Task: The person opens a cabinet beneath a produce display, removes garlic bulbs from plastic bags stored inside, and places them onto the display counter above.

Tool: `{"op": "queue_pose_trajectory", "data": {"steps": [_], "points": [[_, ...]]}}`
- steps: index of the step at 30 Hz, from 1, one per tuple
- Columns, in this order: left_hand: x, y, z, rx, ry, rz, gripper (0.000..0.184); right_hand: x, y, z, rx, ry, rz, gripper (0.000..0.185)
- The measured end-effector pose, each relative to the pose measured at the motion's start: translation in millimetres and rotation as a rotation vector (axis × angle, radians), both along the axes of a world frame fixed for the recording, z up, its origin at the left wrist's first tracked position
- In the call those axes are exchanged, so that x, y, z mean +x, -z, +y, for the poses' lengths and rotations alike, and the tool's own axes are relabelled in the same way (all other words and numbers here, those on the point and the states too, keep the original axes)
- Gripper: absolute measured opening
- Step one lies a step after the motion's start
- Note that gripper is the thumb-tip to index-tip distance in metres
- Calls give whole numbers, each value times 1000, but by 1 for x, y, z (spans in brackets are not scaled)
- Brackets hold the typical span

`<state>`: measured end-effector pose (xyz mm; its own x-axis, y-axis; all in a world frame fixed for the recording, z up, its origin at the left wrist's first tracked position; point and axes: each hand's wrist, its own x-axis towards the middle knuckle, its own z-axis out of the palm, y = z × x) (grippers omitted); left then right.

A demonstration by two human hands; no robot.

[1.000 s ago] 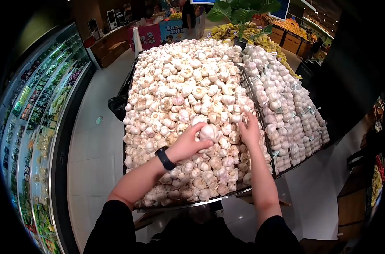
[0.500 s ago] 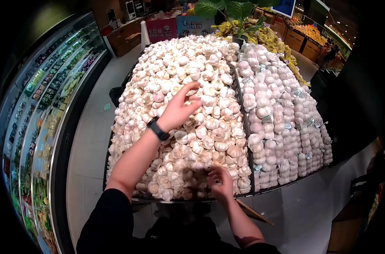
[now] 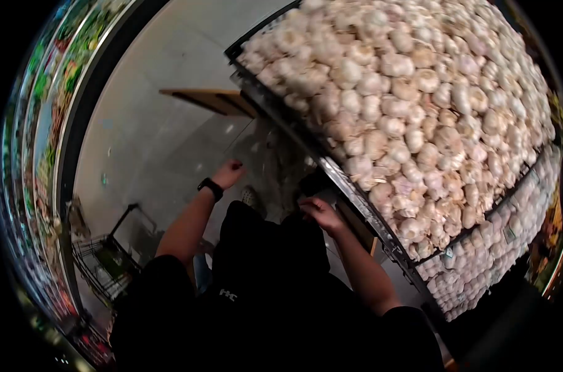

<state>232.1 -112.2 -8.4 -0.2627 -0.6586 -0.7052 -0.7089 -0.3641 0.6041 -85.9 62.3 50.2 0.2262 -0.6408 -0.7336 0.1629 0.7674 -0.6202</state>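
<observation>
My left hand (image 3: 229,174), with a black watch (image 3: 211,188) on its wrist, is over the floor left of the garlic display. Its fingers are curled in, with a small dark patch at the fingertips that I cannot make out. My right hand (image 3: 322,214) is beside the display's black front edge (image 3: 349,192), in front of my dark clothing. Its fingers are loosely bent and apart, and no object shows in them. Loose garlic bulbs (image 3: 411,118) are heaped in the bin to the right, touched by neither hand.
Bagged garlic (image 3: 479,266) fills the section at the lower right. A wooden board (image 3: 216,99) juts out by the bin's corner. A wire shopping cart (image 3: 111,263) stands at the lower left, near a lit produce shelf (image 3: 52,111). Grey tiled floor (image 3: 151,118) lies between.
The view has swung left and down, so the garlic heap is now at the upper right. My left hand has left the heap, its fingers now curled. My right hand is off the garlic too.
</observation>
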Motion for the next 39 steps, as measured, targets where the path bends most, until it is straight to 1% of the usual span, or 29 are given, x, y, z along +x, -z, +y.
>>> {"op": "queue_pose_trajectory", "data": {"steps": [1, 2, 4, 6, 7, 9, 11, 13, 14, 15, 16, 17, 18, 20, 21, 22, 24, 25, 26, 27, 28, 29, 31, 32, 34, 35, 36, 38, 39], "points": [[-3, 8, 11, -51, 99, -82, 57, 12, 26, -4, -44, -52, 52, 22], [-3, 36, 24, 91, 58, -104, 62, 20, 52, -10, -31, -61, 20, 20], [-2, 94, 54, 179, 80, -195, 68, 42, 89, -30, 168, -35, 67, 20], [-7, 131, 73, 238, 231, -341, 76, 59, 149, -45, 232, -155, 215, 21], [-8, 136, 81, 194, 185, -303, 80, 70, 173, -51, 213, -226, 290, 25], [-17, 134, 89, 129, 64, -239, 84, 94, 203, -70, 177, -199, 175, 33], [-19, 142, 77, 105, -34, -232, 84, 109, 253, -85, 102, -114, 103, 39], [-23, 153, 73, 89, 2, -280, 76, 90, 325, -104, 105, -286, 439, 49], [-21, 174, 71, 112, -7, -278, 76, 80, 352, -120, 199, -513, 623, 53], [-23, 189, 69, 98, 55, -269, 64, 64, 369, -124, 193, -486, 653, 49], [-25, 203, 71, 91, 123, -252, 52, 48, 380, -121, 183, -354, 602, 46], [-29, 222, 74, 148, 89, -247, 33, 34, 387, -116, 176, -203, 509, 43], [-33, 228, 82, 173, 94, -243, 33, 31, 395, -111, 130, -220, 514, 41], [-35, 230, 81, 60, -237, -154, 27, 62, 398, -130, -270, -1269, 1180, 37], [-32, 226, 86, -29, -331, -67, 27, 81, 372, -131, -482, -1461, 1026, 40], [-29, 215, 88, -25, -331, -72, 27, 92, 374, -122, -481, -1462, 1019, 40], [-26, 185, 90, 140, -902, 348, 23, 105, 378, -101, -334, -1504, 890, 30], [-25, 172, 86, 147, -907, 341, 23, 111, 372, -99, -270, -1594, 1016, 34], [-24, 161, 78, 118, -980, 433, 22, 118, 375, -96, -271, -1596, 1011, 34], [-24, 157, 73, 86, -1048, 528, 21, 126, 378, -96, -147, -1601, 1071, 38], [-23, 159, 71, 85, -1046, 529, 21, 130, 380, -96, -21, -1602, 1130, 43], [-22, 160, 70, 92, -1006, 567, 21, 132, 382, -97, -21, -1599, 1131, 43], [-24, 150, 60, 106, -961, 606, 21, 135, 364, -108, -42, -1406, 1085, 64], [-29, 134, 53, 109, -927, 669, 21, 131, 351, -115, -32, -1409, 1082, 64], [-33, 124, 45, 113, -882, 737, 21, 123, 320, -140, 51, -1270, 1027, 79], [-35, 123, 43, 148, -913, 768, 21, 117, 304, -151, 22, -1171, 1020, 80], [-38, 122, 43, 185, -942, 798, 21, 101, 320, -143, 28, -1169, 1023, 80], [-41, 122, 40, 202, -1013, 852, 21, 67, 367, -122, 39, -809, 1037, 74], [-42, 122, 40, 166, -990, 824, 21, 67, 364, -125, 130, -724, 1163, 65]]}}
